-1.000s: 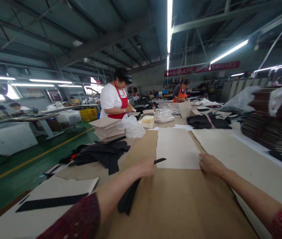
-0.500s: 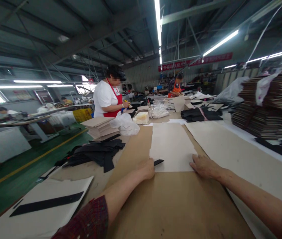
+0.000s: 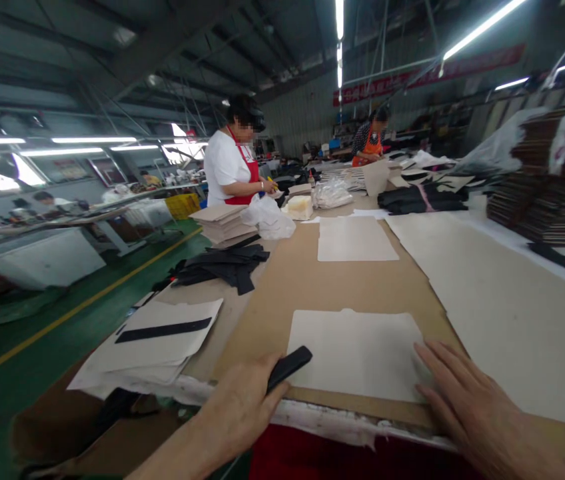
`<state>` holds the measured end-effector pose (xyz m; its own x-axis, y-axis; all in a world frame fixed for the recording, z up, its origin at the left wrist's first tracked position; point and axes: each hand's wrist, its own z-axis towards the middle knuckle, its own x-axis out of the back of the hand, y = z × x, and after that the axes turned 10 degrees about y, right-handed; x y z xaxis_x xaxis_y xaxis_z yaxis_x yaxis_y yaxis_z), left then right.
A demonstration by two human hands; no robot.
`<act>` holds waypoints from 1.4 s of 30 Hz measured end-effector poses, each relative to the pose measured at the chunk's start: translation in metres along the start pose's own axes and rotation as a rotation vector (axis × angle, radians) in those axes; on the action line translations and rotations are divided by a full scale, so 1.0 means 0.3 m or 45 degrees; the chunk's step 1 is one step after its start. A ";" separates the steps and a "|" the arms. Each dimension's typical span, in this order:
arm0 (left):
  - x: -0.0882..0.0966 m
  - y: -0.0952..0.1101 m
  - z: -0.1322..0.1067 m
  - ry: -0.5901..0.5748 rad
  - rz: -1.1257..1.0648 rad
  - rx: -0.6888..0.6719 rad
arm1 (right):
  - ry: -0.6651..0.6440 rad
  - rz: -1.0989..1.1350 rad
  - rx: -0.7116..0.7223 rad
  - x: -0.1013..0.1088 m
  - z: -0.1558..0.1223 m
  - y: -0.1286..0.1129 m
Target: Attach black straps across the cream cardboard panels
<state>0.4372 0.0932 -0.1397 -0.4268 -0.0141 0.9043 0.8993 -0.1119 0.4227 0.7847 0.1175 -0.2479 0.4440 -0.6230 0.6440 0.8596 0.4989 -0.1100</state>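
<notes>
My left hand [image 3: 242, 410] is closed around a bundle of black strips [image 3: 288, 365] whose end pokes out over the left edge of a pale card sheet [image 3: 357, 353]. This sheet lies near the front edge of the brown cardboard-covered table [image 3: 312, 287]. My right hand [image 3: 467, 400] rests flat with fingers spread on the sheet's right edge. A second pale sheet [image 3: 355, 239] lies farther back on the table.
A white card with a black strip [image 3: 162, 333] sits on a stack at the left. Black fabric pieces [image 3: 225, 265] lie beyond it. A person in a red apron [image 3: 232, 170] works at the far left, another person [image 3: 370, 140] farther back. Dark stacks [image 3: 547, 180] line the right side.
Both hands have drawn a pale sheet back toward the table's front edge. The left hand still grips the black strips. The view has tilted down and closer.
</notes>
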 end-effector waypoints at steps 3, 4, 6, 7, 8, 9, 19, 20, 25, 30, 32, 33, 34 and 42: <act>0.013 0.027 -0.019 -0.175 -0.482 0.225 | 0.016 0.313 -0.140 0.050 0.040 -0.105; 0.000 0.033 -0.016 -0.289 -0.686 0.283 | -0.058 0.436 -0.233 0.060 0.059 -0.145; -0.044 0.037 -0.001 -0.485 -1.075 0.346 | -0.266 0.653 -0.438 0.063 0.099 -0.227; -0.069 0.037 0.008 -0.544 -1.230 0.355 | -0.363 0.739 -0.530 0.058 0.118 -0.264; -0.093 0.037 0.016 -0.580 -1.356 0.355 | -0.424 0.810 -0.611 0.049 0.135 -0.297; -0.115 0.038 0.022 -0.606 -1.457 0.352 | -0.441 0.869 -0.682 0.037 0.150 -0.324; -0.180 0.062 0.025 -0.770 -1.741 0.443 | -0.352 1.146 -0.839 -0.063 0.166 -0.389; -0.184 0.064 0.025 -0.769 -1.742 0.452 | -0.334 1.124 -0.824 -0.066 0.167 -0.389; -0.197 0.078 0.026 -0.801 -1.690 0.499 | -0.271 0.976 -0.671 -0.072 0.178 -0.376; -0.209 0.089 0.028 -0.791 -1.667 0.526 | -0.127 0.833 -0.475 -0.076 0.164 -0.355; -0.215 0.092 0.029 -0.794 -1.658 0.546 | -0.049 0.780 -0.409 -0.080 0.151 -0.350; -0.218 0.094 0.029 -0.795 -1.654 0.552 | -0.011 0.756 -0.378 -0.082 0.145 -0.349; -0.221 0.095 0.029 -0.797 -1.653 0.557 | 0.018 0.734 -0.352 -0.085 0.141 -0.347; -0.236 0.096 0.030 -0.830 -1.753 0.510 | 0.238 0.709 -0.394 -0.064 0.151 -0.353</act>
<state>0.4942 0.0998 -0.1910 -0.8889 0.2984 -0.3476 -0.1178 0.5843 0.8029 0.6738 0.1040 -0.2145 0.8554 -0.4299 0.2888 0.5094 0.5977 -0.6191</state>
